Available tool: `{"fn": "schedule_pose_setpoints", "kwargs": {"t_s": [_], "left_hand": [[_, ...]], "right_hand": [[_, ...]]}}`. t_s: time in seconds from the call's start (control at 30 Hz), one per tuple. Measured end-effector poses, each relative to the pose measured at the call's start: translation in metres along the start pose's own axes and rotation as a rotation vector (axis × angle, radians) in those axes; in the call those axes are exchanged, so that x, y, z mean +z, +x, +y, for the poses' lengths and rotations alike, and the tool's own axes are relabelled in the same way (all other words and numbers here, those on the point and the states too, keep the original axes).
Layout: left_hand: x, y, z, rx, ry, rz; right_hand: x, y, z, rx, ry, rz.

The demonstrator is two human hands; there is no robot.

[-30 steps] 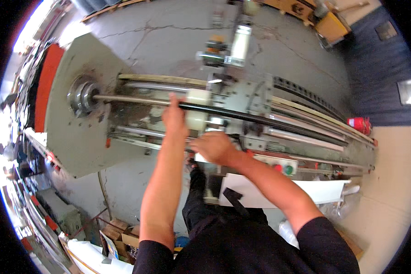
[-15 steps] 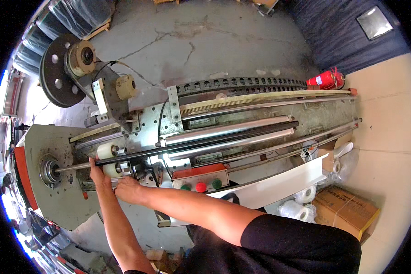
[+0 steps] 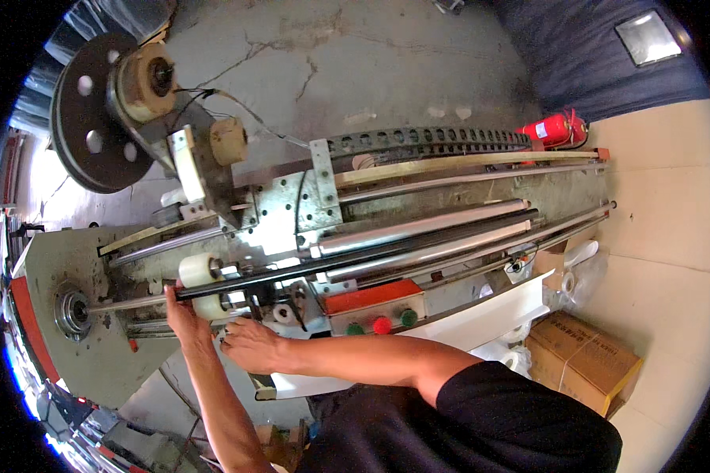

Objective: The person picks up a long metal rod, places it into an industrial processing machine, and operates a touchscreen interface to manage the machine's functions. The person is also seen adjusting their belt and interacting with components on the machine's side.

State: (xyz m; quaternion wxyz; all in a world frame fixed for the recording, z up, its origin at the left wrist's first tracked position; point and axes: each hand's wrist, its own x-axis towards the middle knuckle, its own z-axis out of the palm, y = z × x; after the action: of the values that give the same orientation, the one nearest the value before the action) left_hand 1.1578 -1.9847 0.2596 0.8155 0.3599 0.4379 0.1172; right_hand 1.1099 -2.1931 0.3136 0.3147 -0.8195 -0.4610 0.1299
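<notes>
A long metal machine (image 3: pixel 509 184) with parallel rails runs across a workshop floor, seen from above. A broad grey end plate (image 3: pixel 110 355) closes its left end. The long black tube (image 3: pixel 292 272) lies lengthwise over the middle of the machine, its left end meeting a thinner metal rod (image 3: pixel 130 303) that reaches into a round collar on the end plate. A white panel (image 3: pixel 473 319) slopes along the near edge, toward the right. Above the far edge, near the left corner, stands a large black disc (image 3: pixel 75 126) with round holes. A cardboard box (image 3: pixel 584 359) sits beyond the near right corner. On the near edge, past the middle, is a red-topped control box (image 3: pixel 375 299). The right hand (image 3: pixel 252 345), fingers bent, is below the tube; whether it grips anything cannot be told. The left hand (image 3: pixel 185 317) touches the tube's left end, thumb raised against it, other fingers mostly hidden, so its grip is unclear. Two small white rollers (image 3: pixel 197 268) sit just beside it.
</notes>
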Motion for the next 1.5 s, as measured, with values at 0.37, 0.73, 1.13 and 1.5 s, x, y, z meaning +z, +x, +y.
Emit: {"fn": "schedule_pose_setpoints", "kwargs": {"t_s": [0.37, 0.73, 1.13, 1.5], "left_hand": [[0.082, -0.108, -0.094, -0.106, 0.025, -0.252], [0.046, -0.026, -0.041, 0.067, -0.080, -0.002], [0.095, -0.127, -0.087, -0.158, -0.459, -0.138], [0.104, -0.122, -0.096, -0.151, -0.505, -0.352]], "right_hand": [[-0.083, -0.134, 0.062, 0.090, 0.052, -0.102], [-0.210, -0.228, 0.145, 0.461, -0.262, 0.135], [-0.251, -0.300, 0.151, 0.490, -0.458, 0.177], [-0.257, -0.305, 0.166, 0.561, -0.295, 0.087]]}}
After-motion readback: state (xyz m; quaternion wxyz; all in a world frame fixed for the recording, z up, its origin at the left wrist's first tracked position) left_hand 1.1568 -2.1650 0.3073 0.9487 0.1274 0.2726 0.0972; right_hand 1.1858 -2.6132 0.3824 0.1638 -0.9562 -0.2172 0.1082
